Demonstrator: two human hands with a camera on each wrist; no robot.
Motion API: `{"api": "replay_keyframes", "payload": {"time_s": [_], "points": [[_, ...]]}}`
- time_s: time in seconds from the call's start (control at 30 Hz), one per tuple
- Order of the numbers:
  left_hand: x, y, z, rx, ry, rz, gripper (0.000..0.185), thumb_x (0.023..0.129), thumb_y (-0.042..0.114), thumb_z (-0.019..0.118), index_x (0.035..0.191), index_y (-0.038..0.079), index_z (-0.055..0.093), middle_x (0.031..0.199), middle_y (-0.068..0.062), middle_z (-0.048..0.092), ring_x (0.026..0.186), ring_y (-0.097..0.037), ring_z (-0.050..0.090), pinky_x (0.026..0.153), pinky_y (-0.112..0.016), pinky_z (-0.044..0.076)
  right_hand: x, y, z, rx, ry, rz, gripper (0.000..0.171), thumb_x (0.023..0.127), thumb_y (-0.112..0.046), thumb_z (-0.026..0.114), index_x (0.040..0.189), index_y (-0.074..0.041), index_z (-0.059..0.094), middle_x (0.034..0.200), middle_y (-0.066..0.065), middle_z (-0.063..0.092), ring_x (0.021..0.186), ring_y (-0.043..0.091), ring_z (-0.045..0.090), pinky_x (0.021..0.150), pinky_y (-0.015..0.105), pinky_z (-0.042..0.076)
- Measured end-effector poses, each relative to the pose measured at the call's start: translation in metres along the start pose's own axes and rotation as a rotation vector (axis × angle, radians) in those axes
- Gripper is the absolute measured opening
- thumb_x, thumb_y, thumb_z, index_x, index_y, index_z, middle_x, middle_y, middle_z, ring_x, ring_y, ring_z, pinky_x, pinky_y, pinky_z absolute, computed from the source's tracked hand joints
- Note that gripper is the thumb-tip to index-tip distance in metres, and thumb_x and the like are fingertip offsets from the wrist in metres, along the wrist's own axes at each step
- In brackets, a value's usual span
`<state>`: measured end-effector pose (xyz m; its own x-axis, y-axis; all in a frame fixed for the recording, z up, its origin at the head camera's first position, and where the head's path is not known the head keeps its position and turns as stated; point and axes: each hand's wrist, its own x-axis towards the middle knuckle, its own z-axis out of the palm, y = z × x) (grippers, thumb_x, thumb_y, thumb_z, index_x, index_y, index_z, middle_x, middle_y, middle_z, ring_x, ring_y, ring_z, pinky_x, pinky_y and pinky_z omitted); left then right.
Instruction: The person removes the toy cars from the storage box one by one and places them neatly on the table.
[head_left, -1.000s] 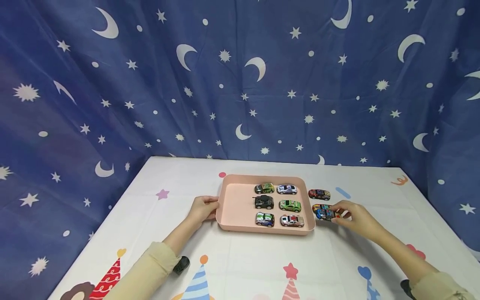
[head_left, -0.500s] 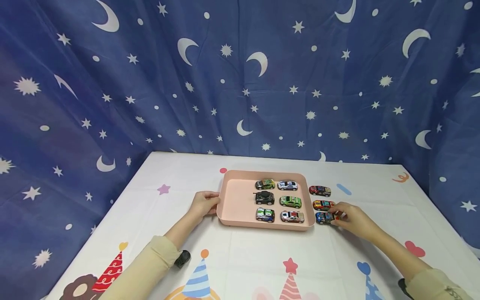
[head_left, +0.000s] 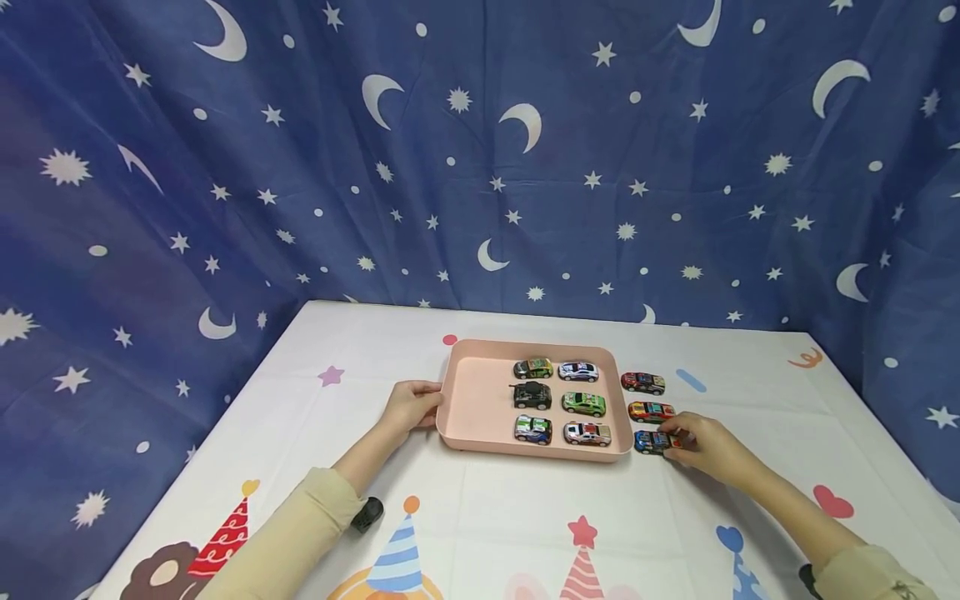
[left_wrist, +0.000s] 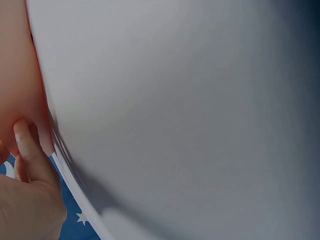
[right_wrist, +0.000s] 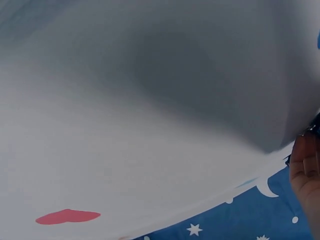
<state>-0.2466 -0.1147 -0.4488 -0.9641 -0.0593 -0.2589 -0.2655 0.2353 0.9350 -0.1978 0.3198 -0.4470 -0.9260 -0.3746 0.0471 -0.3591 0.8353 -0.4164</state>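
Observation:
A pink tray [head_left: 480,400] lies on the table, with my left hand [head_left: 408,408] gripping its left rim. In the left wrist view, the thumb of that hand [left_wrist: 37,195] presses on the tray's pink wall [left_wrist: 20,65]. Inside the tray, several toy cars stand in two columns, among them a green car [head_left: 583,404], and a black toy tank [head_left: 532,396]. Just off the tray's right side, my right hand [head_left: 708,450] pinches the rear of a blue toy car [head_left: 648,442]. The right wrist view catches only part of this hand [right_wrist: 306,170] at its edge.
Behind the blue car, a red and yellow toy car [head_left: 650,412] and a dark red toy car [head_left: 642,382] line up along the tray's right side. A white cloth with party prints [head_left: 495,517] covers the table. A blue curtain [head_left: 480,208] hangs behind it.
The blue car has come toward the near side, from overlapping the red and yellow car to standing apart in front of it. My left hand keeps its grip on the tray.

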Motion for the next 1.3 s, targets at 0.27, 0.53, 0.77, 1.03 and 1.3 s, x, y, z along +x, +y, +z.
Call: {"api": "replay_keyframes", "payload": {"time_s": [0.27,0.53,0.77,1.03,1.3], "points": [[0.001,0.001,0.000,-0.001,0.002,-0.010,0.030,0.085,0.004,0.060,0.114,-0.005,0.064,0.091,-0.011,0.068,0.058,-0.004,0.057,0.050,-0.014,0.053,0.001,-0.005,-0.003,-0.014,-0.051,0.024,0.036,0.073,-0.006,0.076,0.105,0.003,0.063,0.096,0.010,0.067,0.076,0.013,0.057,0.064,0.028,0.055],[0.000,0.000,0.000,0.001,0.003,0.001,0.030,0.085,0.004,0.059,0.113,-0.005,0.064,0.090,-0.012,0.068,0.058,-0.005,0.058,0.049,-0.014,0.053,-0.001,-0.006,-0.012,-0.049,-0.022,-0.043,0.030,0.074,-0.008,0.076,0.101,0.001,0.066,0.096,0.010,0.068,0.082,0.022,0.062,0.068,0.035,0.057],[-0.001,0.001,0.001,-0.006,0.010,0.003,0.030,0.085,0.003,0.059,0.113,-0.005,0.064,0.090,-0.013,0.068,0.056,-0.004,0.056,0.048,-0.014,0.052,0.005,-0.008,-0.023,-0.072,-0.025,-0.074,0.029,0.076,-0.009,0.074,0.102,0.000,0.066,0.097,0.011,0.069,0.083,0.025,0.062,0.070,0.039,0.057],[-0.003,0.003,0.002,-0.016,0.007,0.000,0.029,0.085,0.002,0.059,0.113,-0.005,0.064,0.089,-0.012,0.068,0.057,-0.004,0.056,0.049,-0.014,0.053,0.013,-0.015,-0.037,-0.078,-0.029,-0.100,0.030,0.077,-0.008,0.073,0.104,0.001,0.065,0.098,0.012,0.068,0.087,0.028,0.062,0.073,0.042,0.057],[-0.003,0.002,0.001,-0.015,0.009,-0.002,0.029,0.085,0.002,0.060,0.113,-0.005,0.064,0.090,-0.012,0.068,0.058,-0.004,0.057,0.051,-0.015,0.054,0.032,-0.026,-0.045,-0.086,-0.031,-0.135,0.028,0.079,-0.003,0.070,0.105,0.003,0.065,0.098,0.014,0.068,0.086,0.028,0.062,0.074,0.043,0.057]]}}
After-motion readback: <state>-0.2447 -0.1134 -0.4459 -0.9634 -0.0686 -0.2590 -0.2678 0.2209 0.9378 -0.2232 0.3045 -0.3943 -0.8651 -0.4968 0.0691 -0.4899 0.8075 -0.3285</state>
